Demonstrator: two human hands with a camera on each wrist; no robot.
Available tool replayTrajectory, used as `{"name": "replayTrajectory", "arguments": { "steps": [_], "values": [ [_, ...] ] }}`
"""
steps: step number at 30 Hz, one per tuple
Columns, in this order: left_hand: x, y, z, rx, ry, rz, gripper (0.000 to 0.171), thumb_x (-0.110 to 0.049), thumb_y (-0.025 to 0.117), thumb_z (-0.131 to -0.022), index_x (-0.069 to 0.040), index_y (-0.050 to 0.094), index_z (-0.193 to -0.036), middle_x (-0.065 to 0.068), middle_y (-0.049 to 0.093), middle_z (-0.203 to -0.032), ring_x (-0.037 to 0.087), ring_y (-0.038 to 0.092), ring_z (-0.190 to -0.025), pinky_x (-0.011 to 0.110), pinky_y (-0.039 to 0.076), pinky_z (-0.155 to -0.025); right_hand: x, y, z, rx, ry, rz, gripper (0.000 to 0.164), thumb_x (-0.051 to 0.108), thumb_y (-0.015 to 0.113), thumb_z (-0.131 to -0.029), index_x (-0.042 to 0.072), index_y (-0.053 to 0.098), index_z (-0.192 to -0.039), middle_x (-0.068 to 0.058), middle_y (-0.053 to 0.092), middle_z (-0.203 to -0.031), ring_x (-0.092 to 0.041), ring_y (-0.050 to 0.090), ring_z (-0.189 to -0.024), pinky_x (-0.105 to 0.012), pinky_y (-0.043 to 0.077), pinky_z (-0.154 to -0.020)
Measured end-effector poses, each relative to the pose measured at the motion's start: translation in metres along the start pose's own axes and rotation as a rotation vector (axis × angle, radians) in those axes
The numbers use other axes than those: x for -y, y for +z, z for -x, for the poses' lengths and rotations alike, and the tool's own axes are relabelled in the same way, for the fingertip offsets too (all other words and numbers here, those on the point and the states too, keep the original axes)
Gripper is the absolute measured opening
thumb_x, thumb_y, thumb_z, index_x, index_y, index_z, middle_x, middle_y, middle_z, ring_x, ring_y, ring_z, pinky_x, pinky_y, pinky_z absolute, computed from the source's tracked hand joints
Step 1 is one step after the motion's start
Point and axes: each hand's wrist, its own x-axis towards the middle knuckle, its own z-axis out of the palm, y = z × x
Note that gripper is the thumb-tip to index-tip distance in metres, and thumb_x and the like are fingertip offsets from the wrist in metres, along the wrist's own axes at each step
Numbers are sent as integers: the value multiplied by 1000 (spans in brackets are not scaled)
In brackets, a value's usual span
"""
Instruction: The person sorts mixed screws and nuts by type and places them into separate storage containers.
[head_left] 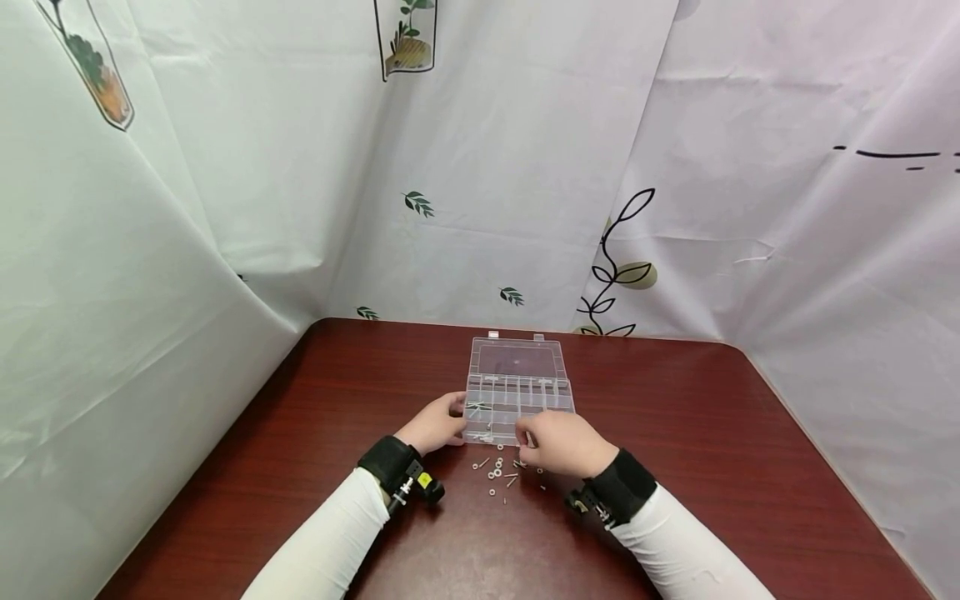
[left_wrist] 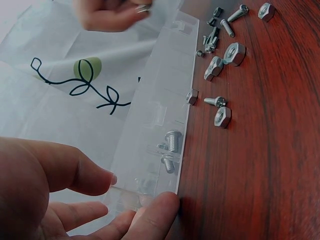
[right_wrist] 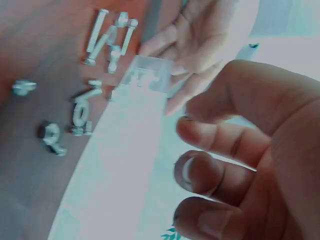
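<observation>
A clear plastic compartment box (head_left: pixel 504 439) lies on the table with its lid (head_left: pixel 517 361) folded back. My left hand (head_left: pixel 433 427) holds the box's left end, thumb and fingers around its corner. Several screws (left_wrist: pixel 173 141) lie in the compartments at that end. Over the front right part of the box is my right hand (head_left: pixel 566 443), its fingers curled. Between its fingertips a small silver metal piece (left_wrist: pixel 143 8) shows in the left wrist view; I cannot tell whether it is a nut or a screw.
Loose hex nuts (left_wrist: pixel 234 54) and screws (left_wrist: pixel 216 101) are scattered on the dark red wooden table (head_left: pixel 720 467) in front of the box. A white printed cloth (head_left: pixel 510 167) hangs behind the table and along its sides. Each wrist wears a black strap with a camera.
</observation>
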Motion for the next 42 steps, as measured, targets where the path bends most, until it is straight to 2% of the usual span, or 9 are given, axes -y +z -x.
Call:
{"name": "replayTrajectory", "arguments": {
  "steps": [11, 18, 24, 28, 31, 35, 42],
  "values": [
    [1, 0, -1, 12, 7, 0, 58, 5, 52, -90, 7, 38, -146, 25, 55, -125, 27, 64, -94, 38, 60, -71, 10, -13, -34, -91, 2, -98, 12, 22, 63, -84, 28, 55, -77, 16, 47, -61, -3, 44, -55, -24, 37, -49],
    [-1, -1, 1, 19, 10, -22, 61, 4, 53, -88, 10, 36, -146, 29, 53, -128, 30, 64, -97, 38, 60, -71, 20, -10, -60, -72, 67, -182, 9, 20, 62, -88, 25, 60, -81, 11, 51, -64, -7, 44, -55, -25, 37, -50],
    [-2, -2, 2, 26, 11, -30, 62, 3, 53, -89, 9, 34, -148, 29, 52, -130, 30, 63, -100, 37, 60, -73, 20, 5, -76, -10, 94, -212, 11, 17, 64, -89, 21, 61, -78, 8, 53, -65, -9, 44, -55, -26, 36, -51],
    [-2, -2, 3, 21, 11, -27, 63, 4, 52, -88, 9, 34, -148, 31, 51, -132, 29, 64, -96, 37, 60, -71, 17, 19, -80, 47, 88, -165, 15, 17, 66, -88, 21, 61, -75, 9, 53, -67, -8, 44, -56, -26, 37, -55],
    [-2, -2, 3, 10, 5, -18, 64, 4, 53, -86, 9, 35, -147, 30, 51, -131, 28, 64, -93, 38, 60, -71, 17, 25, -81, 54, 95, -131, 15, 18, 69, -87, 21, 61, -75, 9, 55, -69, -9, 46, -58, -27, 40, -57],
    [-2, -2, 3, 3, 2, -13, 64, 4, 54, -86, 7, 36, -147, 29, 53, -130, 28, 65, -92, 40, 60, -72, 20, 26, -80, 48, 114, -122, 13, 20, 71, -86, 21, 63, -76, 7, 60, -73, -11, 50, -61, -30, 43, -56],
    [-1, -2, 3, 9, 9, -7, 64, 5, 54, -86, 9, 36, -147, 31, 51, -131, 30, 65, -93, 40, 60, -71, 22, 24, -78, 41, 124, -110, 14, 21, 72, -87, 21, 63, -76, 6, 61, -74, -10, 50, -61, -29, 43, -57]
  ]
}}
